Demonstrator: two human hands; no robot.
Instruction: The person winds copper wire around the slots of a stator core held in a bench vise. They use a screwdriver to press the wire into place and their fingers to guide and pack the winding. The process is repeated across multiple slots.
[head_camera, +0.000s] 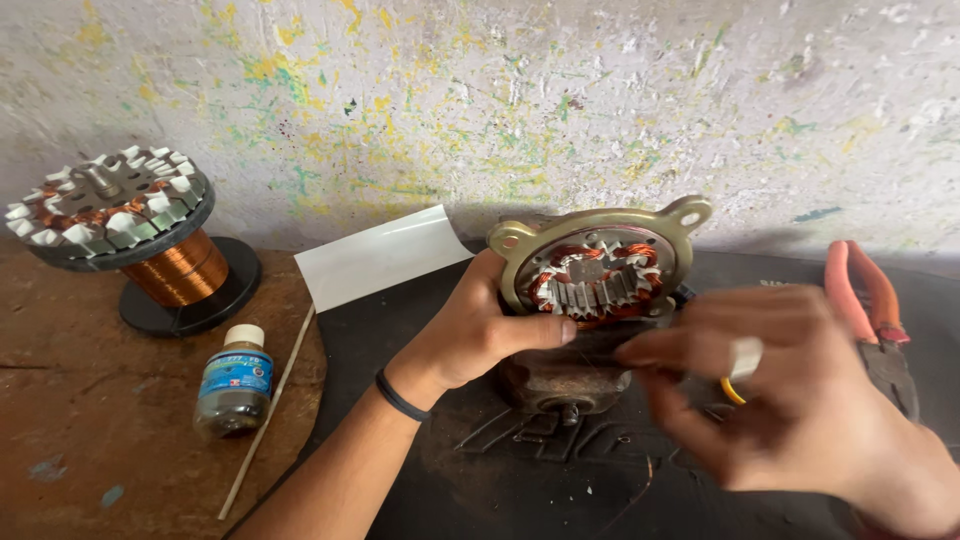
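At the frame's middle, the left hand (480, 330) is gripping the motor (600, 275); the blurry right hand (790, 390) is pinching a strip (745, 357). Thin copper wires could be getting snagged.

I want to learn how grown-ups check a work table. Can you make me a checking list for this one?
Surface: brown wooden top at left, dark mat under the hands.
Job's things: round motor stator with copper windings, tilted up toward the camera.
Clutter: copper wire spool with another stator on top, small bottle, thin stick, white sheet, red-handled pliers.
Grippers: left hand grips the stator's rim; right hand is blurred, something white and yellow at its fingers.
Cables: nothing seen.
Surroundings: paint-speckled wall.
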